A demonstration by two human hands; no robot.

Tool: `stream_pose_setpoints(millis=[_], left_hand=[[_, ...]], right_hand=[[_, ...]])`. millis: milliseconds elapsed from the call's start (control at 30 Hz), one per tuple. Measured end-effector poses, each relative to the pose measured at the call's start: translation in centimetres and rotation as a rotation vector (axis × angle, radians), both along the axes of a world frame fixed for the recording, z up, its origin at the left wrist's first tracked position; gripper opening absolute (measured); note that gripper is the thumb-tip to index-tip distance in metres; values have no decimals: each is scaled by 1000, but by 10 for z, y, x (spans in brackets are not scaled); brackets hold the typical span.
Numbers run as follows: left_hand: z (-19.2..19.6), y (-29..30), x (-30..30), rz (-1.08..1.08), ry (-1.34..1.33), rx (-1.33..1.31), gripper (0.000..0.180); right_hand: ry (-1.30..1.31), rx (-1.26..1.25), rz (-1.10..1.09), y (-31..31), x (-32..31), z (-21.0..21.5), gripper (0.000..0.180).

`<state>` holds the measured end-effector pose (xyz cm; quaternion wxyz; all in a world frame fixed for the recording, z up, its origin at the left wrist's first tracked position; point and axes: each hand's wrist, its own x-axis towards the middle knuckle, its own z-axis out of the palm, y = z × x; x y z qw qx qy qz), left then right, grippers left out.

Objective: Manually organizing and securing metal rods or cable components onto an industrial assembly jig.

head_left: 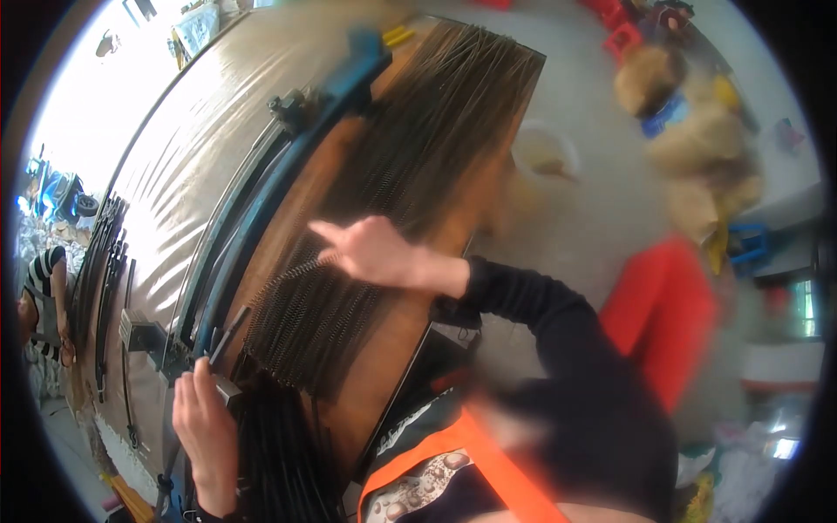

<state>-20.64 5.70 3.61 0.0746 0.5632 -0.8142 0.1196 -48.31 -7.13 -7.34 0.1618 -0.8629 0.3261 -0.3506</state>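
Over the wooden bench my right hand [370, 251] is closed, its index finger pointing left. A thin coil spring [292, 272] runs from under its fingers down to the left; the grip itself is partly hidden. Beneath lies a dense bundle of long dark springs [305, 327]. At the lower left my left hand [205, 427] has its fingers stretched upward, close to the near end of a long blue rail [253, 213]. Just above its fingertips is a short dark bar [231, 334]. A metal block [144, 336] sits beside the rail end.
Black rods or tubes [283, 453] hang at the bench's near end. Plastic sheeting [166, 187] covers the surface on the left, with dark rods [109, 270] on it. Another person [48, 301] stands far left. A white bucket [545, 150] and brown sacks [697, 148] are on the right.
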Motion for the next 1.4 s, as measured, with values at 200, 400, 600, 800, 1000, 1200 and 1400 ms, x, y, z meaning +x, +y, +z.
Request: stream_pose_setpoints(millis=[200, 400, 600, 800, 1000, 1200, 1400], left_hand=[[16, -28, -14, -68, 9, 86, 39], [3, -32, -18, -91, -28, 48, 41], [22, -18, 8, 70, -105, -42, 41], [25, -2, 33, 52, -154, -109, 39], [23, 23, 36, 87, -110, -110, 41], [20, 45, 47, 132, -127, -107, 42], [17, 58, 59, 208, -26, -90, 41]], right_hand=[[-80, -168, 19, -59, -21, 4, 58], [-276, -331, -3, -63, -1, -16, 42], [-45, -310, -22, -49, 37, -7, 38], [-575, -491, 206, -35, 90, 13, 30], [-337, -368, 318, -26, 89, 16, 42], [-306, -296, 388, 3, 124, 14, 49], [-343, -405, 448, 24, 144, 25, 40]])
